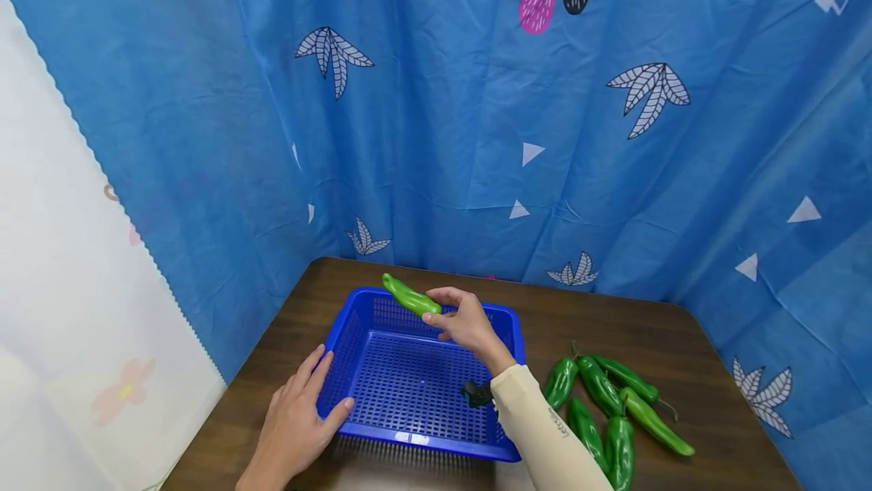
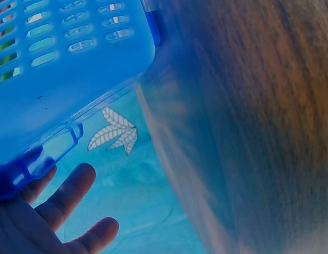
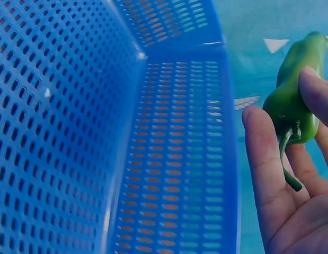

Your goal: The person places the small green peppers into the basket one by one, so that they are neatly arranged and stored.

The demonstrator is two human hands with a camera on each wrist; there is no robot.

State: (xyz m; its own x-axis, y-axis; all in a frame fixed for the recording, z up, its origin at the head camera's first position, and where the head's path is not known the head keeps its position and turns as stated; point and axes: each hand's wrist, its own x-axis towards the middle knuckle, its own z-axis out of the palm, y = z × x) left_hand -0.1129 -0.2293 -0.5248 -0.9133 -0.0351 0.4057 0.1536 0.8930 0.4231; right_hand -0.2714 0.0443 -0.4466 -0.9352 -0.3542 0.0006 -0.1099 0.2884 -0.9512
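A light green chili pepper (image 1: 411,296) is pinched between the thumb and fingers of my right hand (image 1: 466,322), above the far rim of a blue plastic basket (image 1: 422,442). In the right wrist view the pepper (image 3: 296,90) shows its curved stem, pointing down past the palm. Inside, the perforated basket holds nothing that I can see. My left hand (image 1: 293,415) rests at the basket's left rim, fingers extended and thumb over the near corner. The left wrist view shows its spread fingers (image 2: 73,190) just beneath the rim.
Several green peppers (image 1: 602,393) lie in a loose pile on the brown wooden table (image 1: 545,287), right of the basket, partly behind my right sleeve (image 1: 545,430). A blue patterned curtain (image 1: 463,135) hangs along the table's back; a white one (image 1: 82,249) hangs at left.
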